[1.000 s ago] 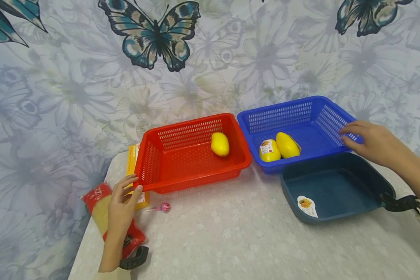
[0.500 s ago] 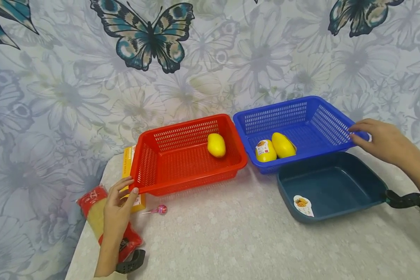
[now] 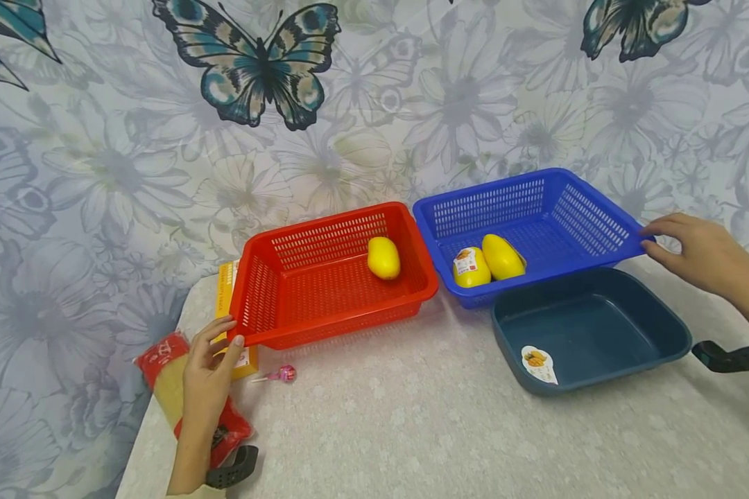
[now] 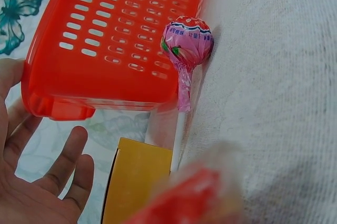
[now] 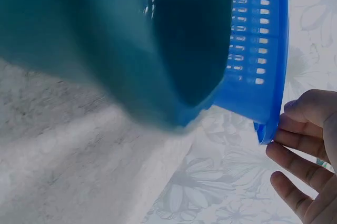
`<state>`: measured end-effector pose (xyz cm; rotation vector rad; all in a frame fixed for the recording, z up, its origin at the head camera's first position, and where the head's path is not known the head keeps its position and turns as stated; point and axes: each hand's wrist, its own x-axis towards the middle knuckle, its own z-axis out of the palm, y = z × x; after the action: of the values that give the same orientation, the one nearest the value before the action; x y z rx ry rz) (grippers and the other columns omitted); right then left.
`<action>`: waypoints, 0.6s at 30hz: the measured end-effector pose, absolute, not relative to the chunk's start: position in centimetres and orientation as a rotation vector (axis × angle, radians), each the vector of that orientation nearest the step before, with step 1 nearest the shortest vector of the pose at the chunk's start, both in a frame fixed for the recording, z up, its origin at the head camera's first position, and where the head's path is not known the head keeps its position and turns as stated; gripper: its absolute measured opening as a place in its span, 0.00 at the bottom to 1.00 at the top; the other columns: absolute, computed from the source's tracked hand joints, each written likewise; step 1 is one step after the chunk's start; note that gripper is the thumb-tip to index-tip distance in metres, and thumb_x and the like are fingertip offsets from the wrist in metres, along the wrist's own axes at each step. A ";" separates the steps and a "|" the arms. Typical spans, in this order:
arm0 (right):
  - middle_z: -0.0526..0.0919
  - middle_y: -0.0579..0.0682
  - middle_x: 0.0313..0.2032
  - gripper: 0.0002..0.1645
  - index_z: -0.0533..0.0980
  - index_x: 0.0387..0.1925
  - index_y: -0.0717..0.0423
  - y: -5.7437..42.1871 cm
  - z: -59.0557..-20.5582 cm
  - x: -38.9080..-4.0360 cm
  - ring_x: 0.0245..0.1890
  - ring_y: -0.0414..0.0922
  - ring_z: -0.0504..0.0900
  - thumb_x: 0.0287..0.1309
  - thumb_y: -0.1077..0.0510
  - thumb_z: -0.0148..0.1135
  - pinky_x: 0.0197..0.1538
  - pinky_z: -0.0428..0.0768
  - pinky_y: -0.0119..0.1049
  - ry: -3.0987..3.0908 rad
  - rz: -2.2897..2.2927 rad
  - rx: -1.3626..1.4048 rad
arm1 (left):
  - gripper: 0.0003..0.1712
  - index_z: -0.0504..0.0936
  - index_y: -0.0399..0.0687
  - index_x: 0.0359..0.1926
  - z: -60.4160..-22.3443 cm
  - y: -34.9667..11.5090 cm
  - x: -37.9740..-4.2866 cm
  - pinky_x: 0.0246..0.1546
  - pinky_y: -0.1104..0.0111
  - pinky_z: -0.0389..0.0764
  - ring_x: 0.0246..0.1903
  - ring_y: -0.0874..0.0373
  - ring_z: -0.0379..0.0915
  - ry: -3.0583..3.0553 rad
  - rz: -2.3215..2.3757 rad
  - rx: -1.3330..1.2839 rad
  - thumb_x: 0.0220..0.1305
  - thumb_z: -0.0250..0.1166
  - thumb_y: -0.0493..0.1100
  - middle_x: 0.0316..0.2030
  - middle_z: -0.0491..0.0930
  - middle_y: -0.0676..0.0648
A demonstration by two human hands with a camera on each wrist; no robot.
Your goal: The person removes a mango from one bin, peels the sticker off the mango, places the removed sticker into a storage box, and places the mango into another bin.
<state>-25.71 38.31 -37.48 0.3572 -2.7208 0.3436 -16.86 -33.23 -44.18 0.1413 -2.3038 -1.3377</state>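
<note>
My left hand [image 3: 206, 378] pinches the near left corner of a red slotted basket [image 3: 312, 291] between thumb and fingers. A yellow mango [image 3: 383, 258] lies inside it on the right. On the other side, my right hand [image 3: 702, 255] holds the near right corner of a blue slotted basket [image 3: 568, 232] by its fingertips; in the right wrist view the thumb [image 5: 305, 109] rests at the rim [image 5: 279, 76]. Two mangoes sit at the blue basket's near left: a labelled one [image 3: 472, 272] and a plain one [image 3: 503, 256]. The baskets stand side by side, rims meeting.
A dark teal basin [image 3: 599, 339] with a mango sticker [image 3: 539, 364] stands before the blue basket. Near the left hand lie a lollipop [image 3: 285, 373], a yellow box [image 3: 226, 287] and a red-ended bag [image 3: 168, 353]. A butterfly-patterned backdrop [image 3: 374, 111] rises behind the table.
My right hand has slid rightward, out to the very corner of the blue basket. The left hand keeps its grip on the red basket, and the whole head view has shifted slightly.
</note>
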 end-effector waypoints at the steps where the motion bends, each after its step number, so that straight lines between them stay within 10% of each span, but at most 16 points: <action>1: 0.77 0.75 0.47 0.15 0.77 0.45 0.75 38.4 -37.6 -25.7 0.48 0.72 0.75 0.60 0.67 0.65 0.50 0.71 0.71 -2.718 0.347 0.355 | 0.24 0.77 0.55 0.64 -44.2 -33.2 -16.9 0.49 0.80 0.75 0.57 0.56 0.73 -2.302 -1.339 0.141 0.69 0.65 0.51 0.66 0.68 0.59; 18: 0.73 0.74 0.55 0.22 0.76 0.51 0.72 39.1 -38.9 -25.3 0.53 0.73 0.70 0.69 0.55 0.62 0.52 0.69 0.74 -2.734 0.489 0.216 | 0.21 0.79 0.57 0.63 -41.8 -34.2 -16.3 0.49 0.82 0.69 0.52 0.67 0.70 -2.479 -1.030 0.040 0.71 0.63 0.48 0.63 0.73 0.56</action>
<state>-25.30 39.05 -38.85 0.2160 -2.7344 0.4886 -16.27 -34.15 -41.82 0.0400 -2.4788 -1.0301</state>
